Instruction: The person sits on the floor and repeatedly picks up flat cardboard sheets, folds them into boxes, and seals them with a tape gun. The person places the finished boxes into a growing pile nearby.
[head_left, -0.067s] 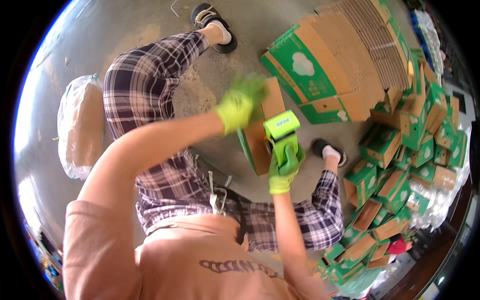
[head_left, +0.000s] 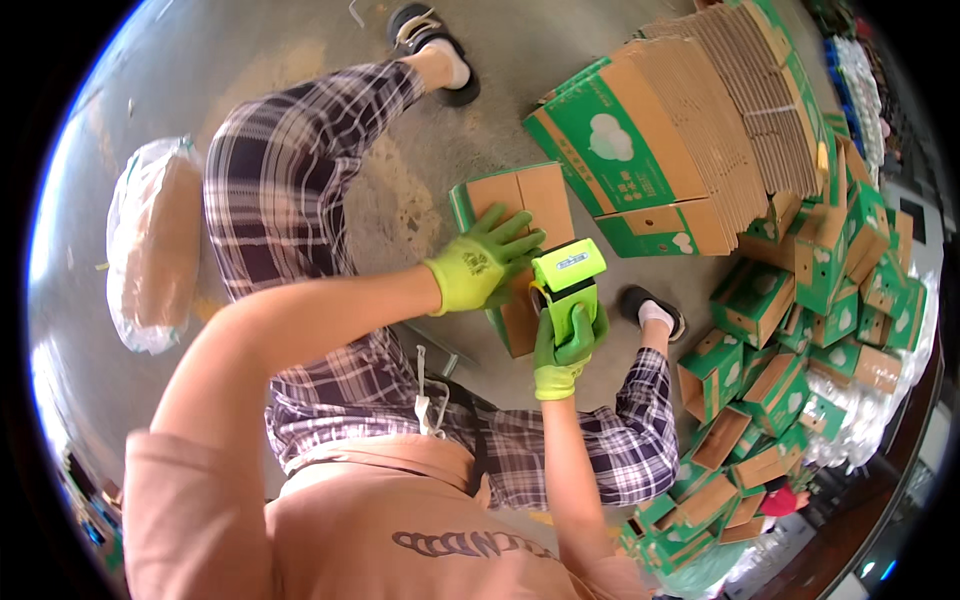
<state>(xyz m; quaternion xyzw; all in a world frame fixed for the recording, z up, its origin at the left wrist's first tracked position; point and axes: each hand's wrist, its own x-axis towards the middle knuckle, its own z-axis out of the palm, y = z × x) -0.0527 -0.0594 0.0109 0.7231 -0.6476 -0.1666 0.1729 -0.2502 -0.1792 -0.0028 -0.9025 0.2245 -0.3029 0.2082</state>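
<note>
My left hand (head_left: pixel 480 262), in a lime-and-green glove, lies with spread fingers on a cardboard box (head_left: pixel 520 200), brown with a green side, in front of me between my legs. My right hand (head_left: pixel 567 348), gloved alike, grips a bright lime-green hand tool (head_left: pixel 568 262), which looks like a tape dispenser, by its lower part. The tool is over the box's right side, close to my left fingertips. Part of the box is hidden behind my left hand and the tool.
A stack of flattened green-and-brown cartons (head_left: pixel 640 140) stands ahead right. A pile of assembled cartons (head_left: pixel 752 300) fills the right, beside plastic-wrapped bundles (head_left: pixel 850 420) and a person's red clothing (head_left: pixel 782 500). A wrapped brown bundle (head_left: pixel 150 245) lies left. A metal frame is partly visible beneath me.
My left hand has moved down onto the box from above it. The tool and my right hand have shifted slightly downward in the picture.
</note>
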